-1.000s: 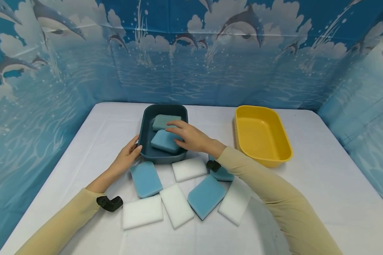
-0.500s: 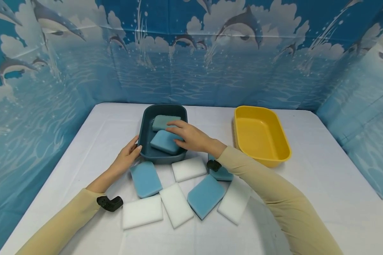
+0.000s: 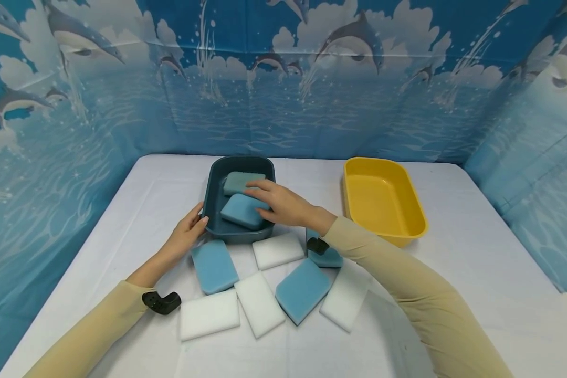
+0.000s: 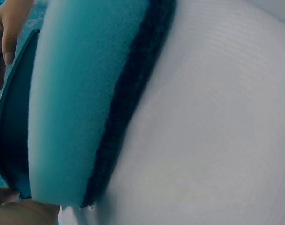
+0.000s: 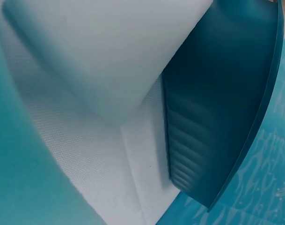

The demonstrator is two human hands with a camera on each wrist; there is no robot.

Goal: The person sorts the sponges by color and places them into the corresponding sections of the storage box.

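Note:
In the head view, a dark green bin [image 3: 213,194] holds two sponges, a blue sponge [image 3: 242,211] in front and a greenish sponge [image 3: 236,181] behind it. My left hand [image 3: 187,231] grips the bin's left side, thumb at the rim. Over the right part of the bin is my right hand [image 3: 285,203], its fingers spread and loosely bent above the blue sponge, with nothing seen between them. Its fingers also hang above the rim in the left wrist view, where a blue sponge with a dark scouring layer [image 4: 86,103] fills the foreground.
Several blue and white sponges lie before the bin, among them a blue sponge [image 3: 214,266], a white sponge [image 3: 210,315] and another blue sponge [image 3: 303,291]. A yellow bin [image 3: 382,197] stands right of the green one. A dolphin-print curtain [image 3: 274,115] surrounds the white table.
Both hands keep the same pose at the green bin, and the sponges stay where they were. The head view has shifted slightly.

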